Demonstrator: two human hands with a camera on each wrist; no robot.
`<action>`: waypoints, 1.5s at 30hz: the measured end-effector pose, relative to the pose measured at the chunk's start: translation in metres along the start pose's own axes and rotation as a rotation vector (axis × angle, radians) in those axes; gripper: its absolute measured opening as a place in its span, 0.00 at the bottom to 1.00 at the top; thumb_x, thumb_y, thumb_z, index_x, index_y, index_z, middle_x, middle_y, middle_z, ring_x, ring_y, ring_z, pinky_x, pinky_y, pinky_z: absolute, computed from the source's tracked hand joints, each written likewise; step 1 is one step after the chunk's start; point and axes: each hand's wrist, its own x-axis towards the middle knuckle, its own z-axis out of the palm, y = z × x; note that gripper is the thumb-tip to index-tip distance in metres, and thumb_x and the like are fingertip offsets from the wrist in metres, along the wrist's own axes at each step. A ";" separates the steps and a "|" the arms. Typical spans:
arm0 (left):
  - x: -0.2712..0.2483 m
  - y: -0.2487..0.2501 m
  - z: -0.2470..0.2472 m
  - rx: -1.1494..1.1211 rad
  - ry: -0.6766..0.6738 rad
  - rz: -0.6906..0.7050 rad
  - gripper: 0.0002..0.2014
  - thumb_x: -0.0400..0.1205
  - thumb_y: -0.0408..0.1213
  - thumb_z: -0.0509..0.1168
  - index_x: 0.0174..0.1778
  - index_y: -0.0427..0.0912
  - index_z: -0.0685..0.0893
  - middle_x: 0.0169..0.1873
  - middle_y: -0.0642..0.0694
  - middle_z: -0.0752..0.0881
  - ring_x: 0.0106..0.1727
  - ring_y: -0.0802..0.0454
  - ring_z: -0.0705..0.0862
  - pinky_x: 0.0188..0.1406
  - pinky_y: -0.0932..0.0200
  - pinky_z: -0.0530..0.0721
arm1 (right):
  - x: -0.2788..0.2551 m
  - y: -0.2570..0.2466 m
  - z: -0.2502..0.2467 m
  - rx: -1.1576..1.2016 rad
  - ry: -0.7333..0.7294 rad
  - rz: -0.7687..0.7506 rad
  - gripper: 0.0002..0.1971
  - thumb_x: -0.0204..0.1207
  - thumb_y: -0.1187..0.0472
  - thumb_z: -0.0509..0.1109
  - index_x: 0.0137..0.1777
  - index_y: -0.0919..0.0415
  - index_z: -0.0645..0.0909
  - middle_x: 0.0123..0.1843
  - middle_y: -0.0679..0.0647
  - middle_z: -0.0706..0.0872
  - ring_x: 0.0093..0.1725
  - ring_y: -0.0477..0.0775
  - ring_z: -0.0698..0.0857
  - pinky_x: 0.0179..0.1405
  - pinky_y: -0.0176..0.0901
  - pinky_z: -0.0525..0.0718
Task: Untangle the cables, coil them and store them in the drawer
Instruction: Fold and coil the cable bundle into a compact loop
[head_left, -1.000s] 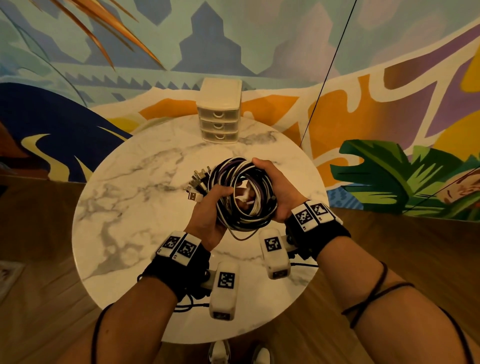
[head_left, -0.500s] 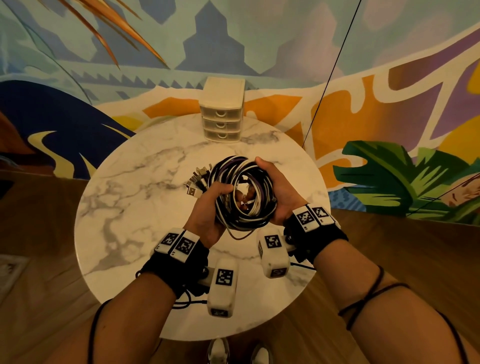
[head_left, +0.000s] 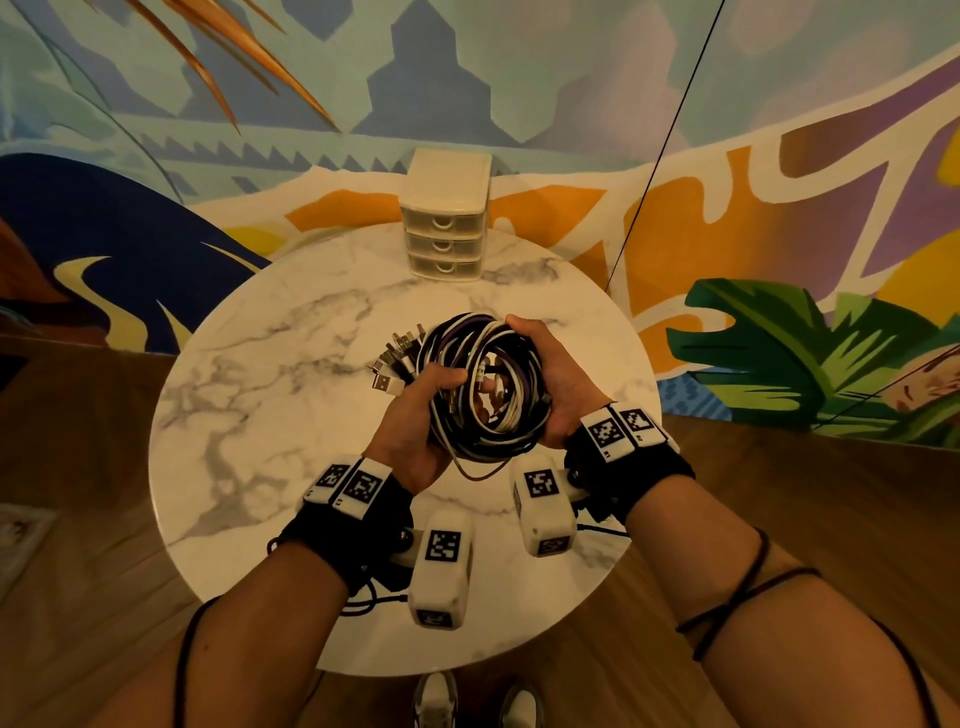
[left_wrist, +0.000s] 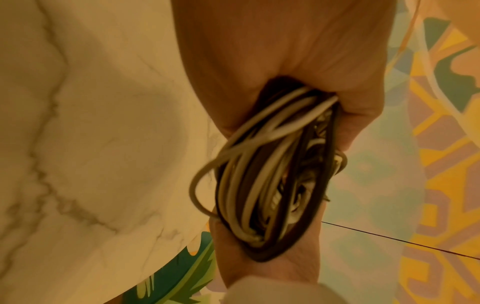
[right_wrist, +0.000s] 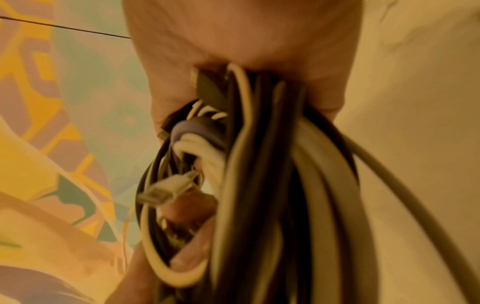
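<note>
A thick coil of black, white and purple cables (head_left: 485, 387) is held above the round marble table (head_left: 270, 364). My left hand (head_left: 415, 415) grips the coil's left side, thumb over the strands. My right hand (head_left: 550, 374) grips its right side, fingers curled round the top. Several USB plugs (head_left: 392, 364) stick out at the coil's upper left. The left wrist view shows the bundle (left_wrist: 267, 174) edge-on between both hands. In the right wrist view the cables (right_wrist: 259, 185) fill the frame, with a loose plug (right_wrist: 166, 190) inside the loop. A small three-drawer unit (head_left: 447, 215) stands at the table's far edge, all drawers closed.
A painted mural wall (head_left: 727, 156) rises right behind the table. A thin dark line (head_left: 660, 145) runs slanting down the wall to the table's right rim. Wooden floor (head_left: 805, 493) surrounds the table. My shoes (head_left: 467, 701) show under the near edge.
Both hands keep their grip on the coil at the same spot above the table. The view has shifted slightly; the coil looks hardly moved.
</note>
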 end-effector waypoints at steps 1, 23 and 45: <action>-0.001 0.000 0.000 -0.009 -0.010 -0.005 0.11 0.81 0.33 0.57 0.49 0.37 0.84 0.31 0.45 0.88 0.31 0.52 0.87 0.32 0.58 0.86 | 0.001 0.001 0.000 0.004 0.005 0.010 0.30 0.73 0.37 0.65 0.59 0.64 0.86 0.47 0.62 0.89 0.46 0.60 0.88 0.55 0.51 0.82; 0.002 0.005 -0.010 0.006 -0.173 -0.079 0.06 0.72 0.37 0.62 0.30 0.41 0.76 0.22 0.50 0.74 0.26 0.55 0.74 0.33 0.63 0.78 | -0.006 0.000 0.002 0.013 -0.173 0.015 0.34 0.78 0.36 0.54 0.41 0.66 0.90 0.36 0.62 0.89 0.35 0.56 0.88 0.45 0.42 0.85; 0.006 -0.007 -0.015 0.029 0.049 -0.093 0.04 0.75 0.33 0.66 0.43 0.38 0.83 0.29 0.46 0.83 0.31 0.53 0.83 0.37 0.56 0.85 | -0.005 -0.001 -0.004 0.056 -0.006 -0.068 0.23 0.80 0.44 0.59 0.39 0.61 0.86 0.27 0.57 0.86 0.23 0.52 0.85 0.24 0.37 0.84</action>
